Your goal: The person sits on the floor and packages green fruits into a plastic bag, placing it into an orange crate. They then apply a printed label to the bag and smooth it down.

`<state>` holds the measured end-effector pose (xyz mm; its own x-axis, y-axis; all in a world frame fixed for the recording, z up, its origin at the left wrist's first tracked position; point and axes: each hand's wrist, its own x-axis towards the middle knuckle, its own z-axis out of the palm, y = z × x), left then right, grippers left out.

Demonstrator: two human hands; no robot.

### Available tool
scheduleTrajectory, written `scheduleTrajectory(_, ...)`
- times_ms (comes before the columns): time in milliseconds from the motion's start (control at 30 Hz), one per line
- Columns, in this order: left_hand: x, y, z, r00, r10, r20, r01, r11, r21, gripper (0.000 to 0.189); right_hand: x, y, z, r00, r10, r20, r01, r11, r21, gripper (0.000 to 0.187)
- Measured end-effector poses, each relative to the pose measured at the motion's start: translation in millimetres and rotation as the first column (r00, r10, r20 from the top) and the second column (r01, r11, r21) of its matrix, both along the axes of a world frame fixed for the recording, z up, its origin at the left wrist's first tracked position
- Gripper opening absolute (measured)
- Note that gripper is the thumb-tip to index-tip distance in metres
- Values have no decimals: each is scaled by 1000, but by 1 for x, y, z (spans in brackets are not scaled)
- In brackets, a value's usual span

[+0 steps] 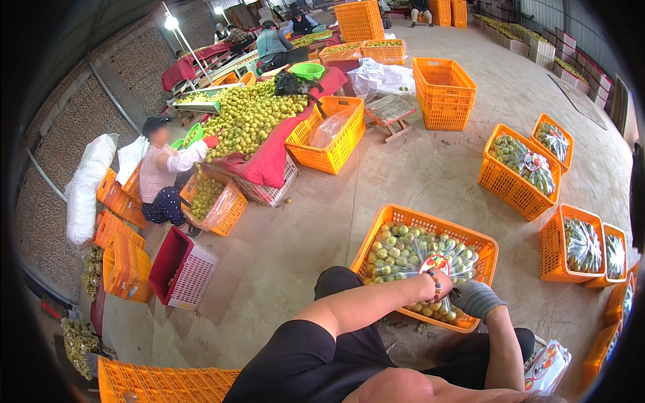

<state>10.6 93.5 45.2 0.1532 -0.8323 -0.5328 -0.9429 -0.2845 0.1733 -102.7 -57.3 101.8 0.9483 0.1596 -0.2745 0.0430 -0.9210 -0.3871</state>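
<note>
In front of me stands an orange plastic crate [366, 240], filled with round green-yellow fruit [398, 247] under a clear plastic bag [415, 252]. The bag's folds draw together towards my hands, and a round red-and-white printed label [434, 263] lies on it. My left hand [439, 282], bare with a beaded bracelet at the wrist, is closed on the gathered plastic beside the label. Close against it, my right hand [476, 300] in a grey knit glove has its fingers curled at the same gathered part. The fingertips of both hands are partly hidden.
Bagged fruit crates [519, 171] stand to the right. Printed sheets [546, 365] lie by my right knee. Ahead left, a person [166, 171] sits at a fruit-heaped table [252, 121]. A red-lined white crate [194, 277] and stacked orange crates [126, 264] stand left.
</note>
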Motion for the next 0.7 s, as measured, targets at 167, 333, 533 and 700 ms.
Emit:
scheduleTrajectory(167, 0, 2, 2, 1000, 3, -5, -3, 1000, 2, 28, 1, 2, 4, 999, 4, -36, -4, 1000, -23, 31)
scheduleTrajectory(333, 1, 2, 2, 1000, 2, -9, -2, 1000, 4, 28, 1, 3, 8, 999, 1, -50, -3, 1000, -30, 32)
scheduleTrajectory(533, 1, 2, 4, 1000, -4, -22, 4, 1000, -14, 27, 0, 3, 10, 998, -8, -59, 6, 999, -38, 33)
scheduleTrajectory(700, 0, 3, 5, 1000, -21, 0, 21, 999, -26, 28, 0, 4, 10, 999, -3, -47, 1, 1000, -31, 33)
